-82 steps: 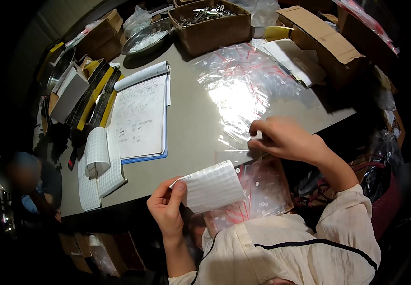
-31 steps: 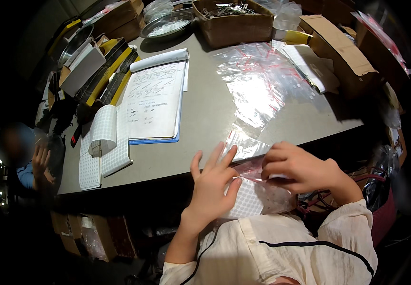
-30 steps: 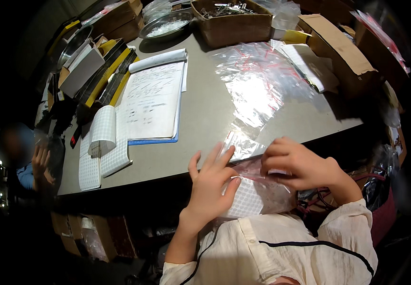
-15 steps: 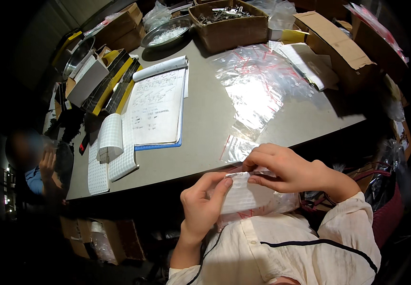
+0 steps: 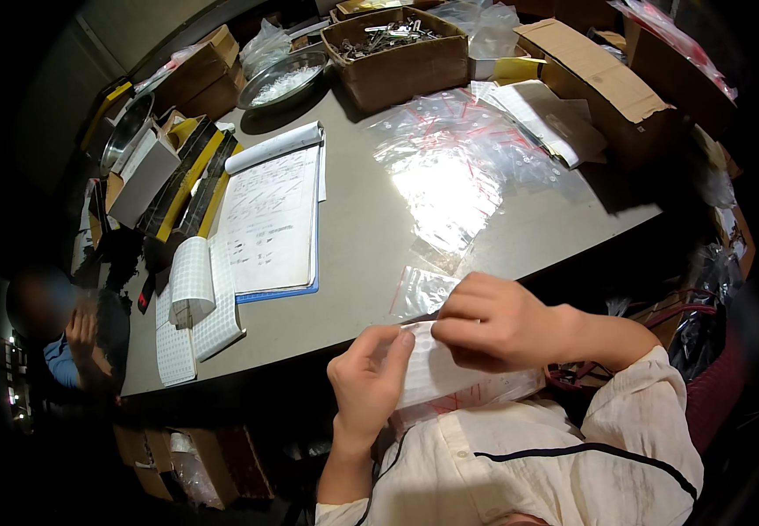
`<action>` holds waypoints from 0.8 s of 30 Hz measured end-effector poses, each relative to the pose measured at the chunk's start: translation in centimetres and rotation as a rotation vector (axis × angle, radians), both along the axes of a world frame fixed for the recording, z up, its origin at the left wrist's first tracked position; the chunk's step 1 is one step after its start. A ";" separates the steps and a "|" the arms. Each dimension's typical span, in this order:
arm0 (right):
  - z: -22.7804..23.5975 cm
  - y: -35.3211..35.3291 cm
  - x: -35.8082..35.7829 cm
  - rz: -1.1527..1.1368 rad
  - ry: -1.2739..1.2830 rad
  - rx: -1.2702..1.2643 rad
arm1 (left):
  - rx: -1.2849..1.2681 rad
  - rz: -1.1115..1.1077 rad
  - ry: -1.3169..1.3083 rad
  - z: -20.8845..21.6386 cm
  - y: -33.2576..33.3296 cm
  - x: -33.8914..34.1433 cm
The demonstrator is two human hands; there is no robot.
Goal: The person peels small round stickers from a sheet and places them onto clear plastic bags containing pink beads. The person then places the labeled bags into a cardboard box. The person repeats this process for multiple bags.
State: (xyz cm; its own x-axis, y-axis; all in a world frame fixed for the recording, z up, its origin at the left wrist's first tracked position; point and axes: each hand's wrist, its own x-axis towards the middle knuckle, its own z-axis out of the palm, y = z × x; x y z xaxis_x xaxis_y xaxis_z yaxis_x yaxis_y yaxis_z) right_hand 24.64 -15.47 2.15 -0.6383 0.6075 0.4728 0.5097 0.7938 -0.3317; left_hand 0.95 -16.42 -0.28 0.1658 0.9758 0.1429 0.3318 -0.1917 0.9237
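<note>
A white sheet with faint rows, which looks like a label sheet (image 5: 428, 373), lies close to my body, just off the table's near edge. My left hand (image 5: 369, 377) pinches its left edge between thumb and fingers. Over the sheet's upper right part, my right hand (image 5: 500, 323) is closed with the fingers curled; what its fingertips hold is hidden. Under the sheet are clear plastic bags with red lines (image 5: 463, 399). One small zip bag (image 5: 423, 292) lies at the table edge beside my right fingers.
Many clear zip bags (image 5: 450, 175) are spread across the grey table (image 5: 349, 228). To the left lie a written notepad (image 5: 270, 219) and label sheets (image 5: 173, 337). Behind stand a bowl of small clear pieces (image 5: 283, 83) and a box of metal parts (image 5: 397, 74). Another person (image 5: 81, 333) sits far left.
My right hand has curled further and shifted slightly left over the sheet, hiding its thumb. The left hand keeps its pinch. The whole view has shifted a little.
</note>
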 end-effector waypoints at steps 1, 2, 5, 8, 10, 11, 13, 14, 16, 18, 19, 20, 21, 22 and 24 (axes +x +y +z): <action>0.2 0.5 0.5 0.010 0.010 -0.051 | -0.028 0.010 0.001 -0.2 0.1 -0.2; -0.1 1.7 1.2 -0.003 0.096 -0.071 | -0.039 0.016 -0.032 -0.4 0.2 -0.4; -0.7 5.2 3.5 -0.239 0.235 -0.235 | -0.068 0.026 -0.103 -0.7 0.4 -0.8; -2.1 6.7 4.8 -0.330 0.151 -0.270 | -0.081 0.032 -0.132 -0.6 0.5 -1.1; -2.4 6.0 5.1 -0.270 0.089 -0.239 | -0.075 0.040 -0.164 -0.9 0.6 -1.4; -2.5 5.4 5.2 -0.243 0.059 -0.225 | -0.081 0.052 -0.216 -0.9 0.7 -1.6; -2.1 4.1 6.1 -0.161 -0.009 -0.288 | -0.095 0.078 -0.321 -0.9 0.8 -2.2; -1.9 3.6 6.5 -0.112 -0.024 -0.316 | -0.087 0.082 -0.347 -1.0 0.7 -2.8; -1.4 2.7 7.2 -0.065 -0.024 -0.403 | -0.111 0.107 -0.383 -1.0 0.5 -3.6; -1.2 2.5 7.8 -0.081 0.062 -0.464 | -0.129 0.103 -0.370 -1.1 0.6 -4.3; -1.0 2.6 8.0 -0.089 0.106 -0.491 | -0.133 0.097 -0.379 -1.0 0.6 -4.3; -0.9 2.9 7.5 -0.120 0.201 -0.442 | -0.138 0.092 -0.388 -0.8 0.6 -4.2; 0.0 2.9 7.5 -0.258 0.212 -0.619 | -0.142 0.088 -0.396 -0.8 0.5 -4.2; 0.1 3.6 7.4 -0.280 0.193 -0.648 | -0.138 0.088 -0.400 -0.8 0.5 -4.0; -1.0 5.2 8.2 -0.305 0.166 -0.680 | -0.127 0.079 -0.406 -0.7 0.4 -3.3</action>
